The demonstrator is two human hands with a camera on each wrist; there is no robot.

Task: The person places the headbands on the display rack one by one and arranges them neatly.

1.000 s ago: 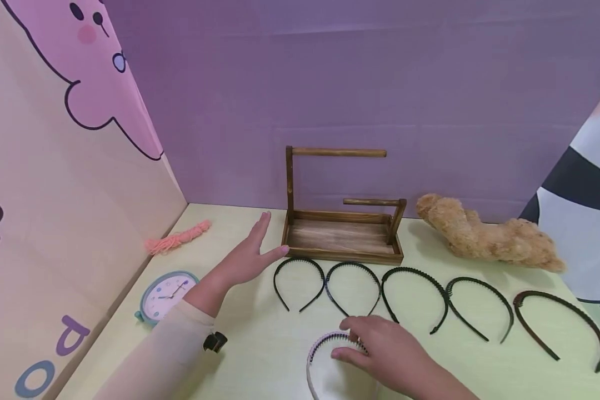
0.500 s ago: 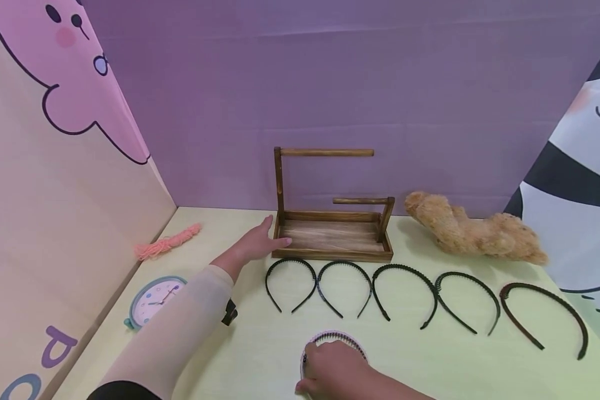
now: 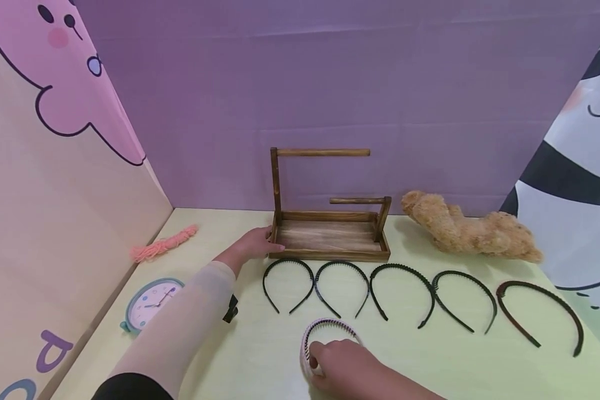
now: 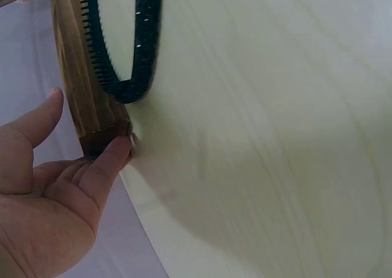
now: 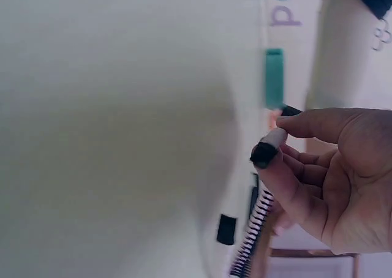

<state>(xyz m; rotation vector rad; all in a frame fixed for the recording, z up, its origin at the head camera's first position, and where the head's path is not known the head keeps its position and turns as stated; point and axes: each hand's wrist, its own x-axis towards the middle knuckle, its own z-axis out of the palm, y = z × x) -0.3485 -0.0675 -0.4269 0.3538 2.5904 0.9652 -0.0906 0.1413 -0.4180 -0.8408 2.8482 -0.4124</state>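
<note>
My left hand holds the left end of a brown wooden rack, a shallow tray with two wooden bars above it. In the left wrist view my fingers touch the tray's end, and a black toothed headband shows beside it. Nearer to me, my right hand pinches a white headband with dark inner teeth. Its black-tipped end sticks out between thumb and finger in the right wrist view. My right hand covers part of this headband in the head view.
Several dark headbands lie in a row before the rack. A brown furry bundle lies at the back right. Pink yarn and a teal-rimmed clock are on the left. Purple and printed walls surround the table.
My left hand has moved forward to the rack's left end and taken hold of it. The right hand has come down onto the white headband and pinches it. The view has shifted slightly.
</note>
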